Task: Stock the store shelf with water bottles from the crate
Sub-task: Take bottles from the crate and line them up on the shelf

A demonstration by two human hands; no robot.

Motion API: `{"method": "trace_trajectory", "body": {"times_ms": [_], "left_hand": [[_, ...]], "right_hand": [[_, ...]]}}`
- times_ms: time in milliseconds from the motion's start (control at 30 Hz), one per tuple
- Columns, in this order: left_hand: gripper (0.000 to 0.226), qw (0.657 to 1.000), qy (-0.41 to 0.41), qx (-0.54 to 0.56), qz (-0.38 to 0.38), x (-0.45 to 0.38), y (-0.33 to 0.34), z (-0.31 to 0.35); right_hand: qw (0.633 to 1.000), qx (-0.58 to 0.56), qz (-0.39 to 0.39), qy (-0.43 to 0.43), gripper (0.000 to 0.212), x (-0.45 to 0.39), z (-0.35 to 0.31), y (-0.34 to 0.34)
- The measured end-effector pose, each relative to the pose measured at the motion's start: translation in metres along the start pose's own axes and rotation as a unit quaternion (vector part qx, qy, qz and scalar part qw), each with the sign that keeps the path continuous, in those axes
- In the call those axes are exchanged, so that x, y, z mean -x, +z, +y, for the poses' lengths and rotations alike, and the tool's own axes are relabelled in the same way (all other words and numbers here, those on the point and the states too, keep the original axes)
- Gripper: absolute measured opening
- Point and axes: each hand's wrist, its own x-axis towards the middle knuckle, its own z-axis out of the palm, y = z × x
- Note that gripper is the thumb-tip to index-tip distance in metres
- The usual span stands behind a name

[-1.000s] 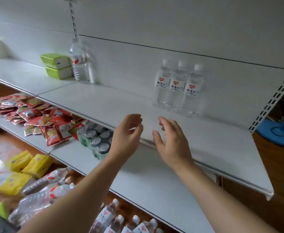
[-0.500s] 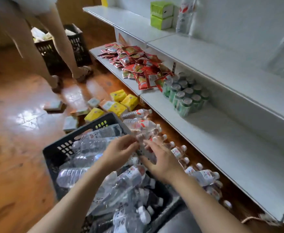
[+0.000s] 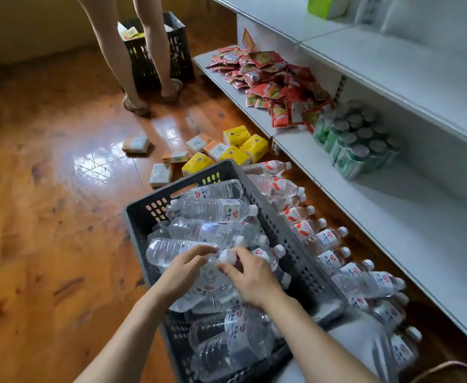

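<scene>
In the crate point(image 3: 144, 214), my left hand point(image 3: 184, 272) and right hand point(image 3: 250, 277) both curl onto one water bottle point(image 3: 207, 283) lying cap-away from me, its cap under my right fingertips.

Both forearms are bare up to the lower edge of the picture; no sleeve covers them. The left hand point(image 3: 184, 272) and the right hand point(image 3: 251, 279) wear no gloves. No ring, watch or bracelet shows on the fingers or wrists. The fingernails look short and plain.
</scene>
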Motion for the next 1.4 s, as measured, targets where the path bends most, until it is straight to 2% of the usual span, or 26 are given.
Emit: {"method": "trace_trajectory", "body": {"times_ms": [100,200,233,300,367,467,500,633,700,800,900,1167,1300,1400], "left_hand": [[0.04,0.999,0.002,-0.01,-0.049,0.005,-0.008,0.004],[0.07,0.994,-0.015,0.022,-0.104,0.006,-0.01,0.017],[0.072,0.99,-0.019,0.052,-0.127,0.007,-0.008,0.025],[0.064,0.981,-0.002,0.09,-0.173,0.003,0.001,0.043],[0.05,0.975,0.03,0.083,-0.206,-0.002,0.019,0.068],[0.033,0.975,0.097,0.073,-0.185,-0.012,0.049,0.109],[0.033,0.974,0.117,0.065,-0.183,-0.016,0.057,0.122],[0.069,0.964,0.18,0.058,-0.186,-0.037,0.089,0.165],[0.063,0.958,0.205,0.057,-0.191,-0.042,0.107,0.19],[0.049,0.948,0.245,0.063,-0.191,-0.046,0.135,0.23],[0.051,0.934,0.277,0.083,-0.211,-0.05,0.163,0.27],[0.046,0.887,0.335,0.136,-0.287,-0.049,0.235,0.379],[0.042,0.854,0.378,0.142,-0.328,-0.041,0.266,0.431],[0.053,0.838,0.411,0.127,-0.336,-0.043,0.292,0.463]], "right_hand": [[0.999,-0.006,0.032,-0.034,0.031,0.007,-0.006,-0.006],[0.996,-0.015,0.066,-0.052,0.027,0.009,-0.014,-0.029],[0.995,-0.018,0.081,-0.051,0.025,0.01,-0.018,-0.041],[0.991,-0.034,0.118,-0.046,0.019,0.012,-0.022,-0.067],[0.987,-0.037,0.155,-0.035,0.021,0.017,-0.022,-0.093],[0.98,-0.031,0.196,-0.01,0.035,0.027,-0.017,-0.131],[0.978,-0.036,0.206,-0.007,0.038,0.032,-0.014,-0.145],[0.969,-0.094,0.228,0.018,0.05,0.056,0.005,-0.189],[0.961,-0.124,0.244,0.033,0.048,0.071,0.015,-0.208],[0.947,-0.173,0.269,0.04,0.033,0.095,0.026,-0.236],[0.931,-0.208,0.298,0.022,0.041,0.12,0.031,-0.266],[0.907,-0.113,0.405,0.032,0.069,0.18,0.055,-0.341],[0.883,-0.067,0.463,0.045,0.066,0.2,0.069,-0.365],[0.854,-0.015,0.517,0.055,0.062,0.208,0.075,-0.396]]}}
